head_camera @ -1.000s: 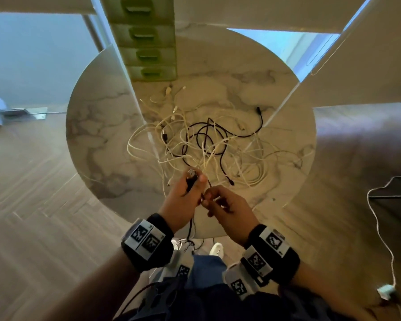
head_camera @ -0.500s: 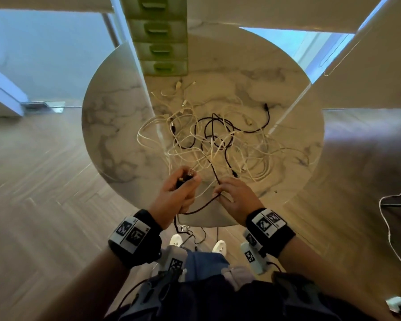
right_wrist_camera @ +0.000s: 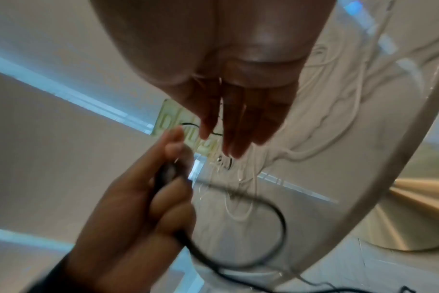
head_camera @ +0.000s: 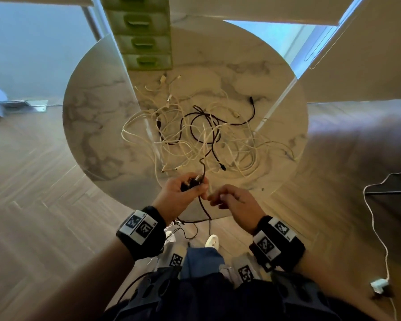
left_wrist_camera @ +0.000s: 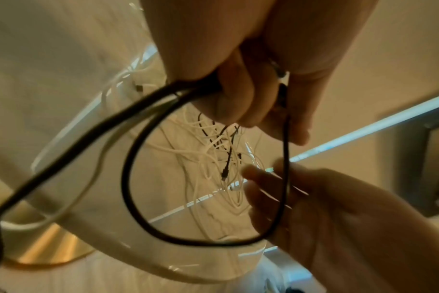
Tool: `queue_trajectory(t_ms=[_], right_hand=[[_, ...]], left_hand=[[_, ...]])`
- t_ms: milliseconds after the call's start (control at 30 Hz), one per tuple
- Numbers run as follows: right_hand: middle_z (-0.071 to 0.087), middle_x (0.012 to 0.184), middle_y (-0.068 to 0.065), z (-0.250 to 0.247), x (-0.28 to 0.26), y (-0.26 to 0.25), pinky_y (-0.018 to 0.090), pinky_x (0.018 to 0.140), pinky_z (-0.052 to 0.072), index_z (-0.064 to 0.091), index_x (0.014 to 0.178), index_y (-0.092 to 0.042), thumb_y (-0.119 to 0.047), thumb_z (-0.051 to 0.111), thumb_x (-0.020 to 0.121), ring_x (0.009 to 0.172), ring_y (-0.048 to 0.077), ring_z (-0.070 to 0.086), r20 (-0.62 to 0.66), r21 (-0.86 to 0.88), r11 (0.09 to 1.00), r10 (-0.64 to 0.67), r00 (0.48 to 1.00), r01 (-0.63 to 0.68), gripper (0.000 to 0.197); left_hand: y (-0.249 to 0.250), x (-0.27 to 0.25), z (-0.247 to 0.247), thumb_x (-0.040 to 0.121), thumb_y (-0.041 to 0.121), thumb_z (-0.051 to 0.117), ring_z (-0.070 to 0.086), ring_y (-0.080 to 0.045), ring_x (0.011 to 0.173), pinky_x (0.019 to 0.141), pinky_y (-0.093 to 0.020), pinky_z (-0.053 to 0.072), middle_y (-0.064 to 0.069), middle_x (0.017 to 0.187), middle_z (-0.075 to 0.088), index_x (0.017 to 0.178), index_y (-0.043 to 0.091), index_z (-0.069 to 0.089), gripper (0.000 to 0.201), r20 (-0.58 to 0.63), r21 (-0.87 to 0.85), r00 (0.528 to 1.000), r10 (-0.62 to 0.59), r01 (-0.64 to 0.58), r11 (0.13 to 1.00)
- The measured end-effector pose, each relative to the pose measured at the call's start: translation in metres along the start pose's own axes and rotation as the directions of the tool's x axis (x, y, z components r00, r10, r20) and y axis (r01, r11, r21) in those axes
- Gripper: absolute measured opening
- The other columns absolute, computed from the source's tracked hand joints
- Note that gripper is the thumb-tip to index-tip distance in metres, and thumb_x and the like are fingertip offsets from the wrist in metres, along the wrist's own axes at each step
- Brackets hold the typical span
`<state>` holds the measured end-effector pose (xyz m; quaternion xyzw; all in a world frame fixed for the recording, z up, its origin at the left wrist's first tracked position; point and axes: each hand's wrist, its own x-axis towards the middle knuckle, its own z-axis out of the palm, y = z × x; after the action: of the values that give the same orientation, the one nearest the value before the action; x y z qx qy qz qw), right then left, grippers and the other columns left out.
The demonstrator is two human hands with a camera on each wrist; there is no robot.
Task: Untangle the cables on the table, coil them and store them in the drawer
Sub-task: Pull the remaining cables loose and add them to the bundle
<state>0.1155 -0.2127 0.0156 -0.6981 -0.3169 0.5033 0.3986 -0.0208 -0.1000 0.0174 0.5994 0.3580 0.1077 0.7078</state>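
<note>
I grip the black cable (head_camera: pixel 202 205) in my left hand (head_camera: pixel 183 193), fingers curled round its plug end and the loops gathered so far; the free length hangs below the edge of the table (head_camera: pixel 97 126) and also runs up into the tangle (head_camera: pixel 195 140). I judge the cable light, limp and thin: it holds no shape, so each loop needs pinching where it crosses the hand, near the plug. My right hand (head_camera: pixel 234 200) holds nothing I can see, fingers relaxed and extended just beside the left. Half a second ago that hand lay lower, on the table edge with the black strand drawn taut under it; the strand now hangs slack. The green drawers (head_camera: pixel 146 42) stand closed at the far edge.
</note>
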Motion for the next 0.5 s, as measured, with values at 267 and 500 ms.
queue_trajectory(t_ms=[267,500], right_hand=[[0.064,0.064,0.000,-0.003,0.024,-0.026,0.019,0.062,0.049,0.062,0.100,-0.004,-0.013,0.045,0.096,0.062,0.012,0.059,-0.004,0.436,0.895,0.109,0.994,-0.096,0.020],[0.060,0.091,-0.010,-0.023,-0.004,-0.008,0.002,0.081,0.037,0.068,0.103,-0.008,0.001,0.050,0.091,0.087,-0.003,0.056,0.001,-0.180,0.980,-0.082,0.997,0.081,0.024]], left_hand=[[-0.016,-0.005,0.007,0.087,0.030,0.065,0.065,-0.034,0.080,0.079,-0.043,0.054,0.000,0.097,0.074,0.091,0.034,0.072,0.009,0.483,0.394,0.870,-0.098,-0.116,0.912],[-0.010,0.031,0.000,0.100,0.030,0.038,0.021,-0.001,0.036,0.034,-0.013,0.018,-0.003,0.115,0.069,0.107,0.010,0.060,0.030,0.129,-0.356,0.952,-0.276,0.304,0.883]])
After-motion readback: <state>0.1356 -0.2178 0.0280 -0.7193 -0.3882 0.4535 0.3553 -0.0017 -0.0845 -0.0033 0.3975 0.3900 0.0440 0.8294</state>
